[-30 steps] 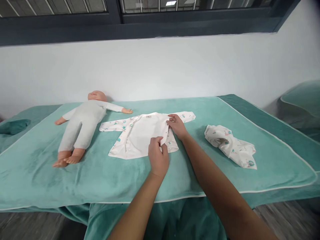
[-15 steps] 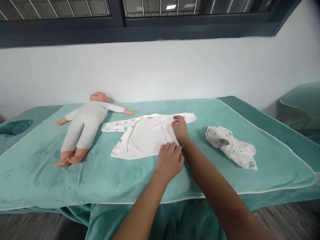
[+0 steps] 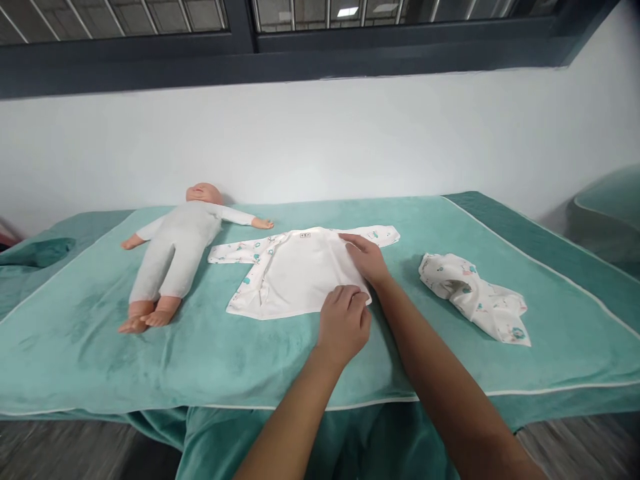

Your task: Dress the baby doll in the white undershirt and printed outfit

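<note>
A white baby shirt (image 3: 305,273) with a small printed pattern lies spread open on the blanket, inside up, sleeves out to both sides. My left hand (image 3: 346,321) is at its lower right corner, fingers curled together over the hem. The fingertips are partly hidden. Just above it, my right hand (image 3: 369,259) lies along the shirt's right edge below the sleeve, its fingers stretched out and flat. To the left, a baby doll (image 3: 180,233) in a white bodysuit lies on its back, one arm reaching toward the shirt's left sleeve.
A crumpled patterned baby garment (image 3: 475,297) lies to the right of my arms. Beneath everything is a light green blanket (image 3: 240,373) with pale piping. Behind stands a white wall (image 3: 320,147) under a dark window frame (image 3: 150,63). A green cushion (image 3: 613,200) is at the far right.
My right hand's fingers have gone from bent at the shirt's edge to stretched out flat. My left hand stays at the hem. The whole view has shifted slightly.
</note>
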